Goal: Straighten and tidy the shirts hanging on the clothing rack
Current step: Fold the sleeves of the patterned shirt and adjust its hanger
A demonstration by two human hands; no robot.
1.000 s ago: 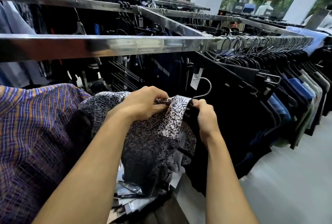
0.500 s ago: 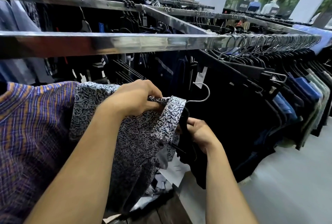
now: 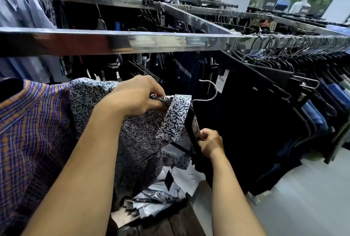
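Clothing shop, crowded with chrome rails and dark stock. Gripped the collar of the patterned shirt (image 3: 136, 137) at centre with the left hand (image 3: 136, 95), fingers curled tight into the cloth. Pinched the lower arm of the black hanger (image 3: 193, 137) at 4 o'clock with the right hand (image 3: 210, 143), fingers apparently closed round it, though blur hid the contact. Held the shirt off and below the rail (image 3: 132, 41), hook (image 3: 210, 91) free in the air towards 2 o'clock.

Risked dragging the shirt off the hanger with a sideways pull at the collar. Risked snagging the hook on the dark garments (image 3: 255, 131) just beside it.

Showed no hooks along the rail from 10 to 12 o'clock, so room there for rehanging. Pressed close to the plaid shirt (image 3: 34, 131) at 9, with hangers jammed tight from 2 to 3. Offered open floor (image 3: 303, 207) at 5 o'clock.
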